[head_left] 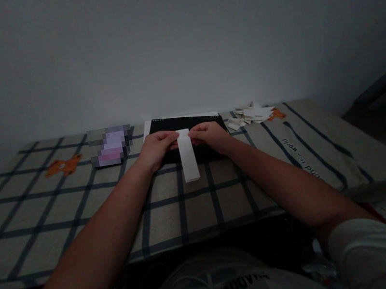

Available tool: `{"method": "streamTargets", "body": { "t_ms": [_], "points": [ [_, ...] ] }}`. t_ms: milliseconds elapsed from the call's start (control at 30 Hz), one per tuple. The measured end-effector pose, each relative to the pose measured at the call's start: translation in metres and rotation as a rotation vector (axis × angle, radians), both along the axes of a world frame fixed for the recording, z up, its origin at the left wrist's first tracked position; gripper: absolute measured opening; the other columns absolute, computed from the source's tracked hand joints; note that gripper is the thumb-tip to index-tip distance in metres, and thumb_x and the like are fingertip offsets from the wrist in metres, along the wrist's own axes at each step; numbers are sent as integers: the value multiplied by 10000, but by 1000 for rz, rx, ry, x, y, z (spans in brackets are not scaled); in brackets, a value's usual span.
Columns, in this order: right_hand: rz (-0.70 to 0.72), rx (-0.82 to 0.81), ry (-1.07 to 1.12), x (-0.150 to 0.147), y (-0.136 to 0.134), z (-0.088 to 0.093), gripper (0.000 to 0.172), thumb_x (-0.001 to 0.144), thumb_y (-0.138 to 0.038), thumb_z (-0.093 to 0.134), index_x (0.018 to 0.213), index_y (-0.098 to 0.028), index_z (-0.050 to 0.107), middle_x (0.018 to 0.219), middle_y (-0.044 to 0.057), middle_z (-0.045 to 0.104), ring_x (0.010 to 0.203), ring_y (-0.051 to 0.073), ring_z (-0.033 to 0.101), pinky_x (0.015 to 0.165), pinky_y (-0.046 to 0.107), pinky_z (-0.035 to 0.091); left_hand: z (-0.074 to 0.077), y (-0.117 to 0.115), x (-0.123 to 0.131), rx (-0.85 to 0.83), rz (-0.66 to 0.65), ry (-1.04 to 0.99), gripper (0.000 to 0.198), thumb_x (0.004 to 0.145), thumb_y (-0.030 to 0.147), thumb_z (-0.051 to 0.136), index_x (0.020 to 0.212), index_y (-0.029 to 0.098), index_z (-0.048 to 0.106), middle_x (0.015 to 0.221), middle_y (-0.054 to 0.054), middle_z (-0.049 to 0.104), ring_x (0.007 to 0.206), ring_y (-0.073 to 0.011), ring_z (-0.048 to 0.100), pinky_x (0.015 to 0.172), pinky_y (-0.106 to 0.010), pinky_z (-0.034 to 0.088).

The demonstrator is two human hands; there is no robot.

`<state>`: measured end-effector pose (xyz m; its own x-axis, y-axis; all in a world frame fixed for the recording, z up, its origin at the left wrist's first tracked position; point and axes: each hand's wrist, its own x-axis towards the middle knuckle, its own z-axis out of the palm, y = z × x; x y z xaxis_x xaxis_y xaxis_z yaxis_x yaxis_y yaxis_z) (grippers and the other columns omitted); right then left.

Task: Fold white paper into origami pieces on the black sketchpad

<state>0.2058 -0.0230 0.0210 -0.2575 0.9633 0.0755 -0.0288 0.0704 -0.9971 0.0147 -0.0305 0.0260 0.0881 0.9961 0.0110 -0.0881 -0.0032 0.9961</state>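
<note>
Between my two hands hangs a narrow white paper strip (188,160), its top edge pinched and its lower end free above the tablecloth. My left hand (158,146) is closed on the strip's upper left edge, thumb in front. On the opposite edge, my right hand (212,136) grips it the same way. Under and behind my hands lies a flat black folder or board (185,122) with small white marks along its far edge. A white sheet (146,128) shows beneath it at the left. My hands partly hide both.
To the left lies a phone (111,147) with a lit, pixelated screen. A loose pile of white paper pieces (252,113) sits at the right, near the wall (177,44). The checked tablecloth (123,214) carries orange bear prints (63,166); its near edge faces my body.
</note>
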Motion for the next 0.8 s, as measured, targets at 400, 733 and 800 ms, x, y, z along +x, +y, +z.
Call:
{"method": "streamTargets", "body": {
  "t_ms": [400, 733, 800],
  "points": [
    [23, 25, -2, -1, 1, -4, 171, 688, -291, 783, 749, -152, 703, 658, 13, 685, 617, 116, 613, 626, 257, 516, 1, -4, 7, 141, 111, 108, 186, 677, 316, 740, 734, 139, 723, 647, -20, 675, 599, -140, 618, 604, -264, 542],
    [-20, 38, 6, 4, 1, 0, 172, 688, -301, 782, 725, -157, 698, 654, 10, 679, 619, 114, 607, 635, 255, 515, 1, -4, 0, -45, -147, -6, 226, 683, 342, 803, 782, 149, 739, 765, -58, 718, 692, -138, 652, 693, -257, 554],
    [-28, 28, 5, 5, 1, 1, 166, 696, -295, 778, 726, -155, 694, 662, 10, 680, 628, 113, 612, 643, 253, 516, -1, -3, -2, -47, -165, 20, 268, 659, 361, 832, 777, 140, 738, 766, -62, 722, 682, -130, 647, 716, -269, 557]
  ]
}}
